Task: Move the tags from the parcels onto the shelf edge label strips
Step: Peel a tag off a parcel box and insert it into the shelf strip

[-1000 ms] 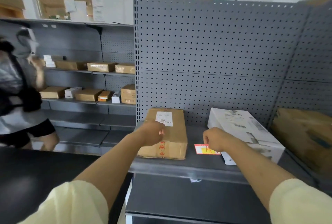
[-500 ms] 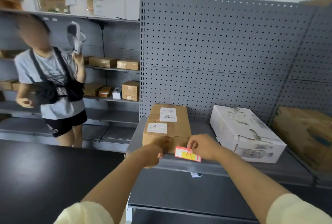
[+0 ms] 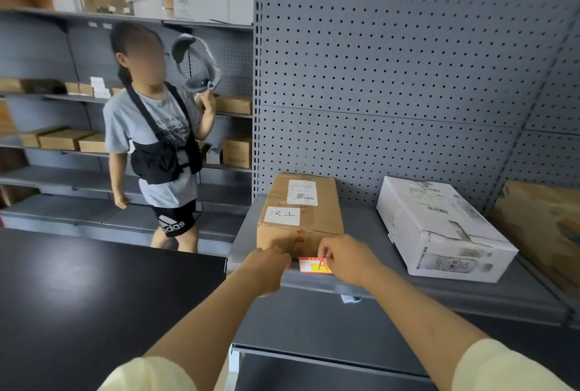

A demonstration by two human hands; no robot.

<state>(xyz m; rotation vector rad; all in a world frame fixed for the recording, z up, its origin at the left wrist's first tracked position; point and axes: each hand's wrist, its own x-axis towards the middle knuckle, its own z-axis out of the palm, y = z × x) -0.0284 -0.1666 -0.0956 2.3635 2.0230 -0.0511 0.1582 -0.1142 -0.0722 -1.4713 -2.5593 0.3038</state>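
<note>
A red and yellow tag (image 3: 314,265) marked with a red letter sits against the front edge strip of the grey shelf (image 3: 439,291), just below a brown cardboard parcel (image 3: 299,211). My right hand (image 3: 346,260) pinches the tag's right end. My left hand (image 3: 266,266) is curled at the tag's left end, fingertips at the shelf edge; whether it grips the tag is hidden. The brown parcel carries a white handwritten label and a shipping label. A white parcel (image 3: 439,230) lies to its right on the same shelf.
Another person (image 3: 157,139) stands to the left in the aisle, holding a grey headset. A crumpled brown parcel (image 3: 546,227) sits at far right. A dark table surface (image 3: 94,296) fills the lower left. Perforated grey back panels rise behind the shelf; more boxes line the left shelves.
My right hand carried the tag from the shelf top beside the white parcel down to the shelf's front edge. My left hand left the brown parcel's top and joined it. The other person stepped closer.
</note>
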